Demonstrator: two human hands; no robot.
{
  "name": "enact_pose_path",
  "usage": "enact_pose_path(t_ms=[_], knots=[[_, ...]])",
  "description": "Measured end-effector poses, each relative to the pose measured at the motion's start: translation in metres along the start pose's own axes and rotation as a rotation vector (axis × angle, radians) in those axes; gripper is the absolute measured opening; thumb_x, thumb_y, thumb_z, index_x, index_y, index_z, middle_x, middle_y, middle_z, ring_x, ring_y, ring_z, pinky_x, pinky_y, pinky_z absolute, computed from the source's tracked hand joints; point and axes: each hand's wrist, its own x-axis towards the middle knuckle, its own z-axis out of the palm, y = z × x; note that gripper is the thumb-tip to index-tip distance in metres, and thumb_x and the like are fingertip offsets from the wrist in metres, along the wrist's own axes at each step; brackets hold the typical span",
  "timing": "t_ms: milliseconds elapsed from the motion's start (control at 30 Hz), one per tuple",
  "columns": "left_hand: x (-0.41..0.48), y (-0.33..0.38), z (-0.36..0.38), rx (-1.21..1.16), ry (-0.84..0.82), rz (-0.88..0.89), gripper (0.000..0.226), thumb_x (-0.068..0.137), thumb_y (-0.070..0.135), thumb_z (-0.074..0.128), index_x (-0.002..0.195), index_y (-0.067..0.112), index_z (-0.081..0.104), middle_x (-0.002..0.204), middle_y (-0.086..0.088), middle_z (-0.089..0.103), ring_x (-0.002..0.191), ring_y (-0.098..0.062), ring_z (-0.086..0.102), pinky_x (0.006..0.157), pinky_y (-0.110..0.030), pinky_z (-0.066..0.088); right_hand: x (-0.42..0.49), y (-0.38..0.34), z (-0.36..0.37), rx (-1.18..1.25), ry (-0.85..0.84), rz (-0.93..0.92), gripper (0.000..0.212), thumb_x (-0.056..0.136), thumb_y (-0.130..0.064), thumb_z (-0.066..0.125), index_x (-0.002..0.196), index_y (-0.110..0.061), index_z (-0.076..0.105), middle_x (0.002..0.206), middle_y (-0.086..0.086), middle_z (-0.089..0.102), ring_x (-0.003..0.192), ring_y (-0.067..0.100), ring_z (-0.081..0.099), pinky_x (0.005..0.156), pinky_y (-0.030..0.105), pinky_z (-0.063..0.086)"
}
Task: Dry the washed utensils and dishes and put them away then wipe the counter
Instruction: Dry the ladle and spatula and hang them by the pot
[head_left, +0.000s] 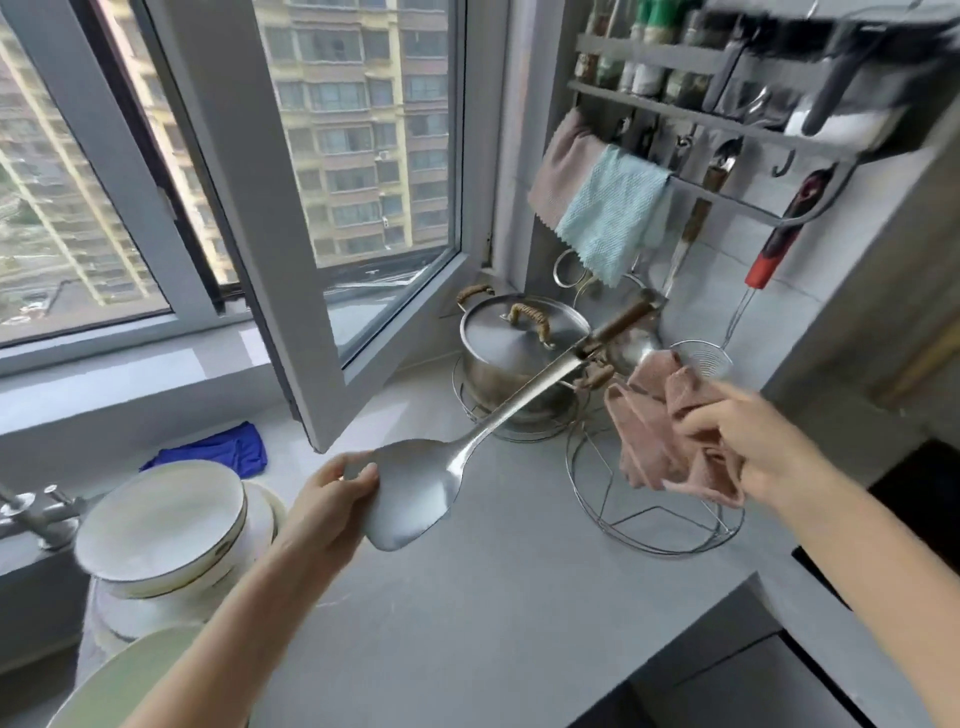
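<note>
Above the grey counter (493, 597), the left grip (327, 512) is curled round the blade of a steel spatula (421, 483), its handle pointing up toward the lidded pot (509, 353). The right grip (737, 436) pinches a bunched pink cloth (660, 415) near the handle end. Stacked bowls (161, 525) stand at left.

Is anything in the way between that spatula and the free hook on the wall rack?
Nothing visible blocks it. The left hand holds the spatula by its blade, handle tip below the rack. The free hook sits between a hanging utensil and the strainer, so the gap looks tight.
</note>
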Motion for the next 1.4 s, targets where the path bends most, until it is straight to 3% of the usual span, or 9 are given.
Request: enact_pose_path(t_ms=[167,333,467,700,867,1067,1200,1333,1400], knots=[[0.022,-0.012,0.065,-0.085,-0.151,-0.039,0.014,0.095,-0.003,0.043,0.094,0.005,0.055,0.086,-0.013,0.06,0.075,-0.023,0.058,0.062,-0.031,0.047,0.019,0.002,-0.007,0.315,-0.18,0.175,0.033,0.08,-0.026,0.06,0.108,-0.009,0.064,0.101,0.017,0.071,0.082,0.034,0.071,0.074,0.062,0.052],[0.034,-0.027,0.121,-0.123,-0.264,-0.078,0.018,0.095,-0.005,0.042,0.093,0.006,0.056,0.081,-0.01,0.064,0.069,-0.019,0.062,0.06,-0.03,0.05,0.044,-0.008,-0.026,0.318,0.056,0.092,0.049,0.079,-0.061,0.059,0.104,-0.019,0.066,0.099,0.01,0.074,0.088,0.031,0.071,0.063,0.047,0.056],[0.04,-0.044,0.151,-0.102,-0.385,-0.101,0.018,0.093,-0.006,0.044,0.093,0.006,0.056,0.083,-0.012,0.064,0.071,-0.024,0.06,0.058,-0.033,0.05,0.06,-0.013,-0.038,0.315,0.224,-0.006,0.032,0.079,-0.049,0.069,0.092,-0.02,0.065,0.107,0.012,0.07,0.098,0.037,0.067,0.072,0.06,0.054],[0.061,-0.066,0.198,0.152,-0.54,-0.088,0.02,0.088,-0.008,0.055,0.083,0.01,0.05,0.084,-0.014,0.058,0.07,-0.024,0.054,0.067,-0.04,0.053,0.09,-0.019,-0.06,0.343,0.358,-0.089,0.012,0.083,-0.019,0.071,0.079,-0.015,0.061,0.087,0.01,0.064,0.089,0.031,0.064,0.091,0.053,0.05],[0.093,-0.072,0.226,0.309,-0.525,-0.029,0.02,0.086,-0.011,0.057,0.082,0.008,0.051,0.086,-0.014,0.061,0.07,-0.023,0.057,0.057,-0.035,0.057,0.114,-0.01,-0.071,0.303,0.428,-0.119,0.011,0.084,-0.01,0.068,0.077,-0.013,0.06,0.069,0.004,0.059,0.052,0.011,0.058,0.053,0.02,0.052],[0.135,-0.085,0.244,0.37,-0.572,-0.012,0.017,0.087,-0.013,0.054,0.085,0.004,0.051,0.085,-0.017,0.063,0.073,-0.026,0.059,0.058,-0.038,0.058,0.142,0.003,-0.067,0.309,0.45,-0.172,0.013,0.081,-0.008,0.069,0.073,-0.013,0.061,0.071,0.006,0.056,0.072,0.021,0.053,0.068,0.033,0.044],[0.151,-0.101,0.253,0.508,-0.521,0.087,0.028,0.085,-0.014,0.049,0.082,0.013,0.051,0.078,-0.011,0.059,0.075,-0.025,0.053,0.068,-0.039,0.053,0.157,0.012,-0.054,0.227,0.484,-0.262,0.019,0.083,-0.009,0.068,0.067,-0.016,0.059,0.064,0.0,0.055,0.061,0.014,0.052,0.057,0.023,0.046],[0.156,-0.103,0.264,0.904,-0.474,0.369,0.023,0.089,0.01,0.055,0.109,0.022,0.055,0.109,-0.001,0.063,0.098,-0.024,0.058,0.08,-0.032,0.046,0.166,0.024,-0.045,0.137,0.468,-0.301,0.015,0.084,-0.014,0.067,0.07,-0.019,0.063,0.064,-0.006,0.059,0.061,0.011,0.055,0.057,0.026,0.049],[0.147,-0.091,0.275,0.881,-0.374,0.547,0.028,0.09,0.019,0.059,0.118,0.014,0.058,0.115,-0.001,0.064,0.107,-0.022,0.059,0.087,-0.031,0.044,0.169,0.027,-0.044,0.102,0.461,-0.307,0.014,0.084,-0.014,0.067,0.071,-0.019,0.064,0.064,-0.006,0.059,0.062,0.01,0.055,0.058,0.025,0.047]])
